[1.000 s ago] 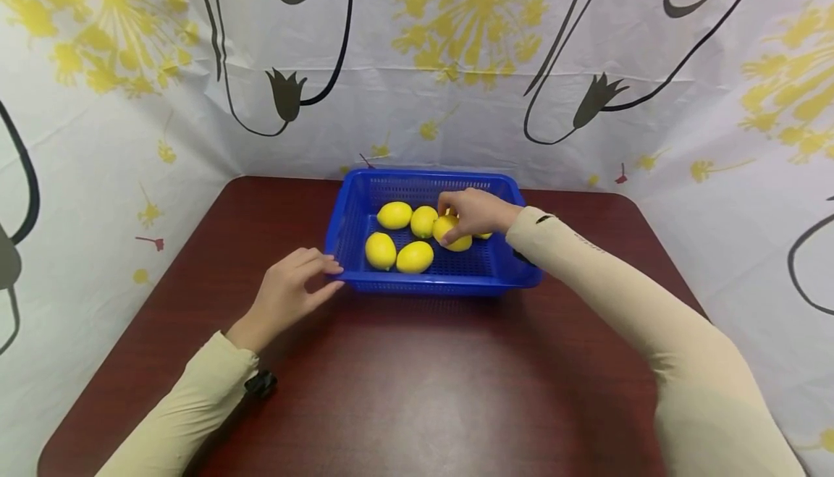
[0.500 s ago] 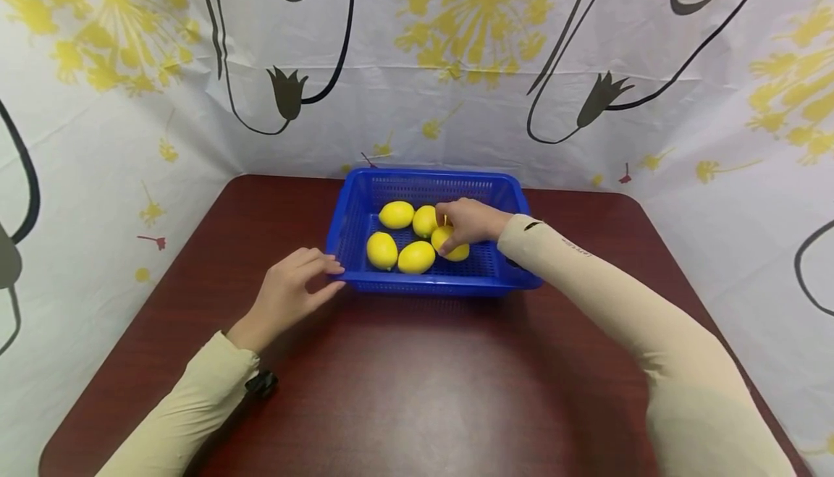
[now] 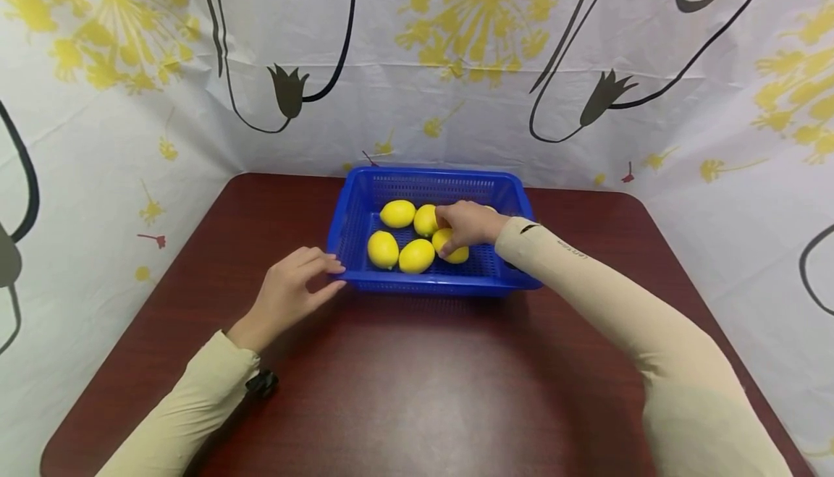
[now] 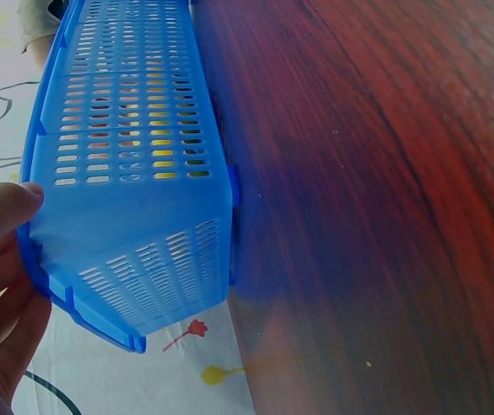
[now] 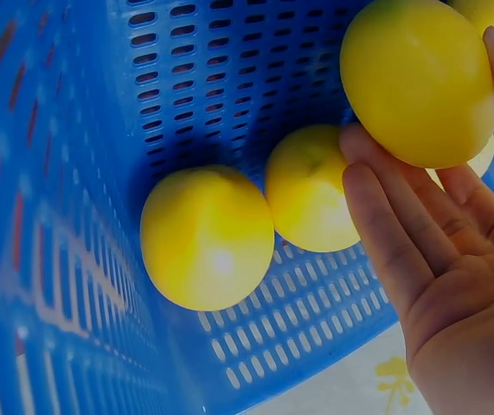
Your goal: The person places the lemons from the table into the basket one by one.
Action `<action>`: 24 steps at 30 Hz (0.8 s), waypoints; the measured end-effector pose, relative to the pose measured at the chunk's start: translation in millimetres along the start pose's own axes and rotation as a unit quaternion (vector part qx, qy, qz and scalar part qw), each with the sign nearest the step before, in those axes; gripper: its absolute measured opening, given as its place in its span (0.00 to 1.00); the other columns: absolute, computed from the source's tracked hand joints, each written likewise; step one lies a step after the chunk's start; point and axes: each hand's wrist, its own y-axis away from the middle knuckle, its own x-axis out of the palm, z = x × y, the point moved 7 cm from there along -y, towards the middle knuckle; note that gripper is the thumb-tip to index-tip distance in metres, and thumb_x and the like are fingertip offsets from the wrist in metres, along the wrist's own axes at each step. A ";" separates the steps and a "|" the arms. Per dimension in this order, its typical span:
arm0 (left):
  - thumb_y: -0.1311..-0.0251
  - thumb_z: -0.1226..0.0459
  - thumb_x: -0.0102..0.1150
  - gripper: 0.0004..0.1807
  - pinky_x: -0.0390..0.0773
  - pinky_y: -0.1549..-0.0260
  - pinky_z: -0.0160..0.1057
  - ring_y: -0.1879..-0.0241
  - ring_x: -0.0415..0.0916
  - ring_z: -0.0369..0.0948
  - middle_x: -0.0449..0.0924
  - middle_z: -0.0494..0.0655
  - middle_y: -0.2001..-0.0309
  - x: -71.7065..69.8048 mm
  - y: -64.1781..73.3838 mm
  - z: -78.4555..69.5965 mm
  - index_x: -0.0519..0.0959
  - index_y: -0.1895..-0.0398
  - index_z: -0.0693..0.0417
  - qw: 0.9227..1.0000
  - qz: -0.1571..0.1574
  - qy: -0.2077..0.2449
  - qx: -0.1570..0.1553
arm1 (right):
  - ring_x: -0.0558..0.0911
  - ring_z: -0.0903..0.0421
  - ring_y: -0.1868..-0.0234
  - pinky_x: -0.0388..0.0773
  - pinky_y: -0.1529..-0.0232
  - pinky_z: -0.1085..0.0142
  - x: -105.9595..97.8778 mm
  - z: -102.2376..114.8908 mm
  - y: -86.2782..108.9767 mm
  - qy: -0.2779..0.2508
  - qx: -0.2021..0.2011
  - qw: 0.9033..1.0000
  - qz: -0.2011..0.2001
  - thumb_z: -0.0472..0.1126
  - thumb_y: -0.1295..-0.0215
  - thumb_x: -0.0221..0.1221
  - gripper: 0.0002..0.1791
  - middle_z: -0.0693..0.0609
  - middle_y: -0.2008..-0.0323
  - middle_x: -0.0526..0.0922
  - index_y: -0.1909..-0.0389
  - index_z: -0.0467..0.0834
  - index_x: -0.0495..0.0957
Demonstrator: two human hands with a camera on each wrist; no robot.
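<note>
A blue plastic basket (image 3: 423, 283) with slotted walls stands near the table's far edge. My left hand (image 3: 293, 292) grips its rim at the near left corner, thumb outside and fingers over the edge in the left wrist view. Inside, my right hand (image 3: 472, 222) holds a yellow lemon (image 5: 420, 82) between thumb and fingertips. That lemon is close beside a front lemon (image 3: 416, 255). Other lemons lie on the basket floor: a left front one (image 3: 382, 250), a back left one (image 3: 397, 213), and one (image 3: 426, 221) partly behind my fingers. Another shows slightly behind my right hand.
The dark reddish wooden table (image 3: 417, 376) extends in front of the basket and to both sides. A white curtain (image 3: 391, 115) with flower prints hangs right behind the basket and along both sides of the table.
My right hand has moved slightly toward the near side of the basket, bringing the lemon down beside the front one. The left hand has stayed at the rim.
</note>
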 end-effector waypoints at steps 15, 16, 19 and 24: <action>0.57 0.63 0.79 0.16 0.83 0.59 0.42 0.60 0.81 0.41 0.86 0.43 0.63 -0.4 0.7 -0.3 0.86 0.62 0.51 1.000 -0.006 0.002 0.004 | 0.76 0.51 0.63 0.74 0.59 0.60 6.1 3.1 -3.0 0.024 0.019 1.000 -0.001 0.54 0.48 0.73 0.28 0.48 0.61 0.80 0.53 0.43 0.74; 0.58 0.64 0.79 0.17 0.83 0.59 0.42 0.60 0.81 0.41 0.86 0.43 0.63 -0.6 0.4 -0.7 0.86 0.62 0.51 1.000 -0.005 0.002 0.005 | 0.76 0.51 0.63 0.75 0.59 0.60 5.9 3.1 -2.8 0.025 0.018 1.000 -0.001 0.54 0.48 0.73 0.28 0.48 0.61 0.80 0.53 0.43 0.74; 0.59 0.64 0.80 0.16 0.83 0.61 0.42 0.61 0.80 0.40 0.85 0.44 0.64 -1.1 -1.1 -1.8 0.86 0.63 0.51 1.000 -0.003 -0.001 0.012 | 0.77 0.51 0.61 0.76 0.57 0.59 5.2 3.0 -1.3 0.025 0.013 1.000 -0.004 0.54 0.47 0.72 0.28 0.48 0.59 0.81 0.51 0.43 0.75; 0.56 0.61 0.78 0.15 0.83 0.64 0.40 0.63 0.79 0.40 0.84 0.44 0.65 -3.0 -7.3 -3.6 0.85 0.64 0.51 0.999 0.023 -0.026 0.017 | 0.81 0.51 0.56 0.79 0.51 0.57 0.5 3.7 2.5 0.007 0.001 1.000 -0.007 0.54 0.44 0.70 0.29 0.47 0.53 0.83 0.45 0.44 0.77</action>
